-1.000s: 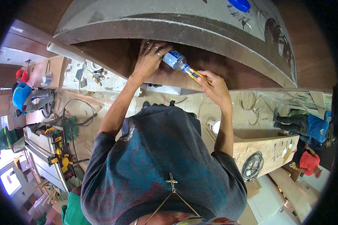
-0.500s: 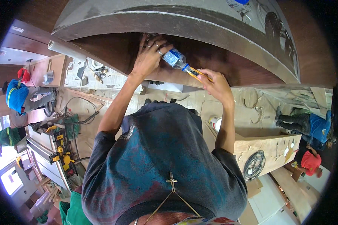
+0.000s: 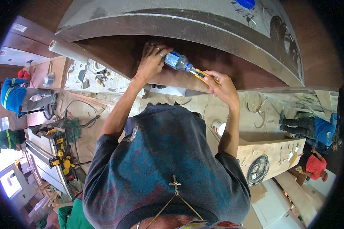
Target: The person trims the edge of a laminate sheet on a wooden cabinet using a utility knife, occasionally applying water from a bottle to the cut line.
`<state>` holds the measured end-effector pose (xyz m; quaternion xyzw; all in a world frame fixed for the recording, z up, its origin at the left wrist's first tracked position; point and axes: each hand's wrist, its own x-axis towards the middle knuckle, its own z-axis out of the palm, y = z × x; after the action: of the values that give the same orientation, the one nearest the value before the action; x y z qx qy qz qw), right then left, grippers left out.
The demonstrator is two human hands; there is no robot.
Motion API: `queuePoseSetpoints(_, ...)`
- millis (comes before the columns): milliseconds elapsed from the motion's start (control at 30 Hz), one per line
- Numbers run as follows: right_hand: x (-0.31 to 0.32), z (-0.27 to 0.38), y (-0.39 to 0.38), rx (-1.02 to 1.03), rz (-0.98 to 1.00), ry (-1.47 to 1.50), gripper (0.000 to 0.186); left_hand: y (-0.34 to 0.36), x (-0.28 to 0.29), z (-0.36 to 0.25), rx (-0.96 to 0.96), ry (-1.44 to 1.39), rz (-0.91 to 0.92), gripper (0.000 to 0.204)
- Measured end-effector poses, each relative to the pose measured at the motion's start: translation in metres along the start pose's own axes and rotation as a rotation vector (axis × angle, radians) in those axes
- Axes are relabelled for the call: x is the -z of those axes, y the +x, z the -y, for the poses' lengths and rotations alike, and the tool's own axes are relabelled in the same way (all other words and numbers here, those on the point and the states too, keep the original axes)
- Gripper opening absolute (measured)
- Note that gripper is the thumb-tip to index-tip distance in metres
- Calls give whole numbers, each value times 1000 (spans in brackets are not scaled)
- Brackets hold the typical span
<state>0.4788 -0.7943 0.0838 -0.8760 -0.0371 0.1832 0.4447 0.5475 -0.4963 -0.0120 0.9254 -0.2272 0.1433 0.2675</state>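
A clear plastic bottle point(image 3: 176, 61) with a blue label lies sideways below the curved dark panel, its blue-ringed neck pointing right. My left hand point(image 3: 152, 63), with rings on its fingers, closes on the bottle's base end; some fingertips are lost in shadow. In my right hand point(image 3: 222, 88) is a yellow utility knife point(image 3: 206, 75), gripped by its handle. Its grey front end points at the bottle's neck and looks very near or touching it; which of the two I cannot tell.
The curved panel point(image 3: 172, 23) arches just beyond my hands, with a blue-capped container point(image 3: 246, 4) on its surface. A plastic roll point(image 3: 67, 50) and a tool-strewn bench point(image 3: 111, 79) stand left. Right are a white bucket point(image 3: 219, 127) and coiled cable point(image 3: 258, 170). Several people work around.
The knife has shifted slightly right and back, showing more of its grey front end. My left hand's fingers have drawn in at the bottle's base.
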Motion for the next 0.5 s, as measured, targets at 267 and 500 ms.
queuePoseSetpoints(267, 15, 18, 6, -9, 16, 13, 39, -18, -3, 2, 273, -253, 107, 56)
queuePoseSetpoints(500, 25, 50, -5, 41, 53, -164, 37, -37, 20, 0, 247, -404, 98, 52)
